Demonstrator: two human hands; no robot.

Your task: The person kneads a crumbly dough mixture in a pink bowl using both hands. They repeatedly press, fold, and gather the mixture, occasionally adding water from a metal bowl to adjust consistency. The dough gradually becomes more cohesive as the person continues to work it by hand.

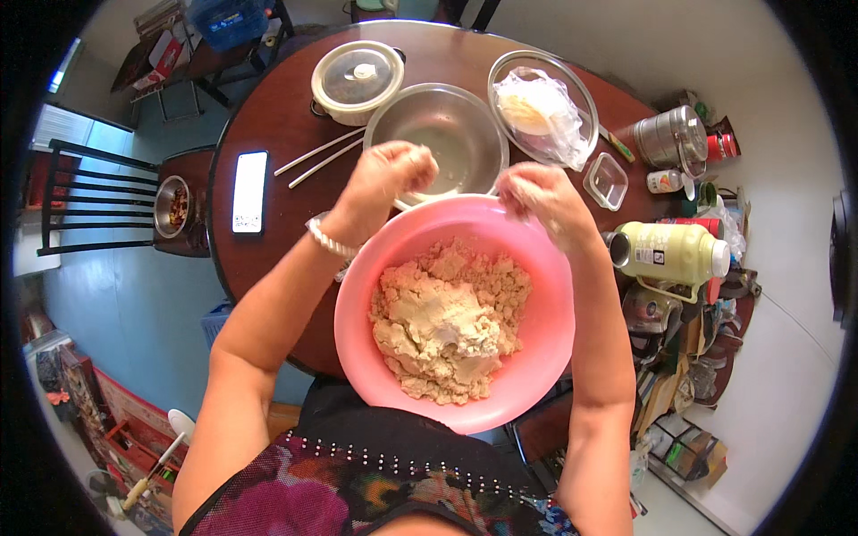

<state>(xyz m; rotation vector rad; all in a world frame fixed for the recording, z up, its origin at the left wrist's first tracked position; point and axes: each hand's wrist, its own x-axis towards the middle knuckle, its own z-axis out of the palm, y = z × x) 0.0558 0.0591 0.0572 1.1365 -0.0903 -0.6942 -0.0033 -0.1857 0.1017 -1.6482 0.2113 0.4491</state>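
Observation:
A large pink plastic basin (pixel 456 415) sits at the near edge of the table against my body, holding a rough, crumbly mass of dough (pixel 436 321). My left hand (pixel 395 171) is raised over the near left part of a metal bowl (pixel 462 107), fingers curled, with bits of dough on them. Above the basin's far right rim is my right hand (pixel 533 191), its fingers bent inwards and slightly blurred. Neither hand touches the dough mass. Whether anything is between the fingers of either hand cannot be told. A little liquid appears in the bottom of the metal bowl.
On the round wooden table (pixel 268 281) are white chopsticks (pixel 326 157), a lit phone (pixel 250 192), a lidded pot (pixel 358 80), a plastic bag (pixel 539 110) in a glass lid or bowl, a knife (pixel 617 144) and a small clear container (pixel 606 181). A yellow-green flask (pixel 670 251) lies at the right.

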